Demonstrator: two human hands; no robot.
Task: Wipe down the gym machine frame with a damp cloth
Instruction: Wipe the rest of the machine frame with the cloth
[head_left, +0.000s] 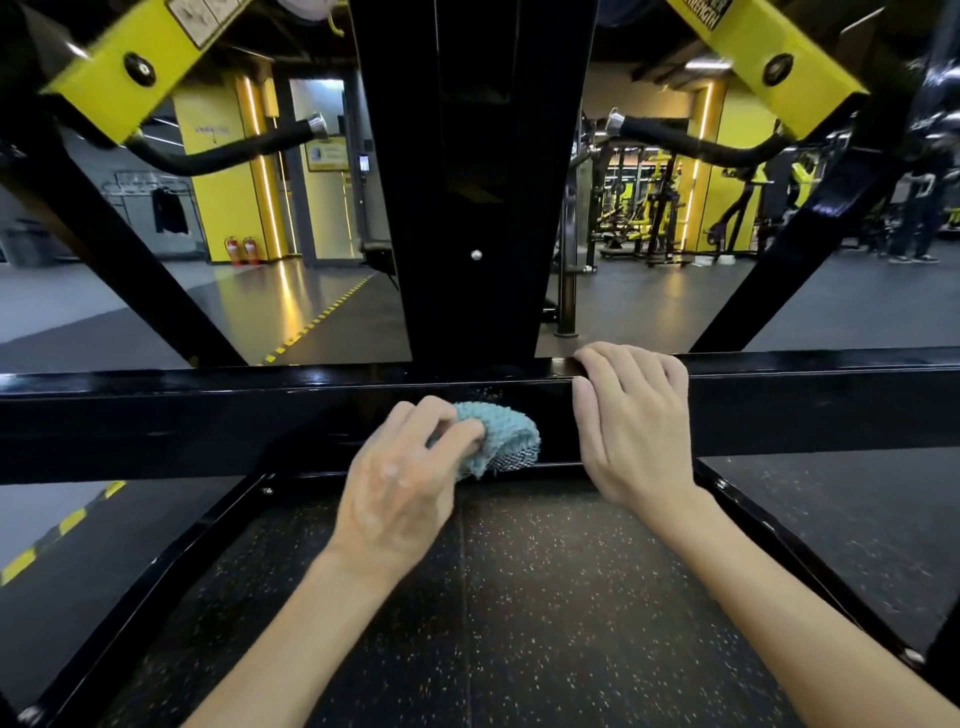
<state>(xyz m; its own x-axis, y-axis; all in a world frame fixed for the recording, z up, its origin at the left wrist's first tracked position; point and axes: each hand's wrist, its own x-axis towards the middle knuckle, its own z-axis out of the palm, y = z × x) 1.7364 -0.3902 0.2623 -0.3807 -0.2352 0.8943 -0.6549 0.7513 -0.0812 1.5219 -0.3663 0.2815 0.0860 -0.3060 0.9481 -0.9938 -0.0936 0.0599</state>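
Part of cloth (506, 428) beneath left hand (397, 493); label (200, 15) on yellow arm (119, 67) cropped at top, illegible.

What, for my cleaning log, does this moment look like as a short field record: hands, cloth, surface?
left hand: grips the bunched cloth, pressing it on the front face of the crossbar
right hand: fingers curled over the crossbar's top edge, right of the cloth
cloth: blue-green, woven, just below the column
crossbar: black, glossy, horizontal
floor: dark speckled rubber
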